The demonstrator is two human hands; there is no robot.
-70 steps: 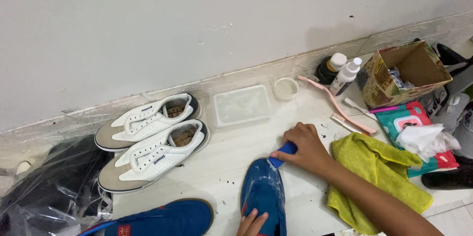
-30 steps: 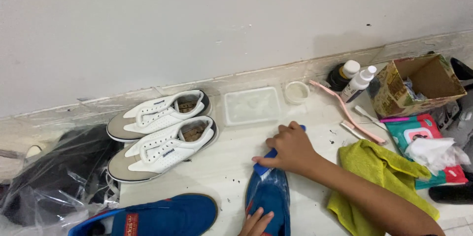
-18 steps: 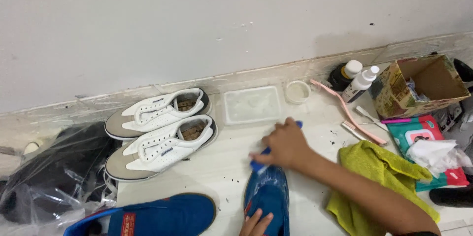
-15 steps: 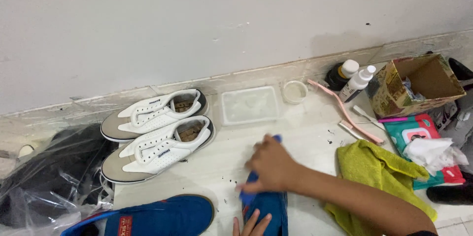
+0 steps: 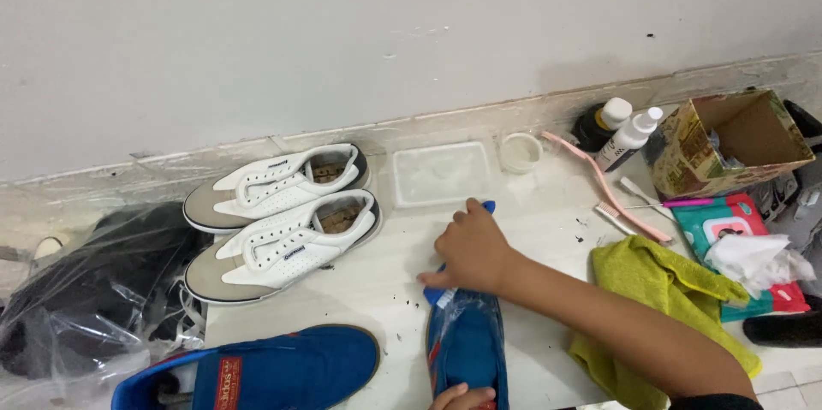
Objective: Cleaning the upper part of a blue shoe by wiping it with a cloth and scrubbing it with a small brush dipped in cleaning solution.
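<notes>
My right hand (image 5: 471,247) grips a blue-handled brush (image 5: 442,293) and presses its bristle end against the toe of a blue shoe (image 5: 467,346) on the white floor. The brush handle's far tip pokes out above my knuckles. My left hand (image 5: 462,397) holds the near end of the same shoe at the bottom edge; only its fingertips show. A second blue shoe (image 5: 257,371) lies to the left.
A pair of white and beige sneakers (image 5: 278,217) sits by the wall. A clear tray (image 5: 441,172), small cup (image 5: 521,151), bottles (image 5: 629,132), pink brush (image 5: 604,192), cardboard box (image 5: 732,140), yellow cloth (image 5: 668,299), wipes pack (image 5: 736,247) and plastic-wrapped dark items (image 5: 86,299) surround the spot.
My right hand has swept the brush back and forth across the shoe's toe, now a little farther left than a second ago. The left hand has slid lower out of view.
</notes>
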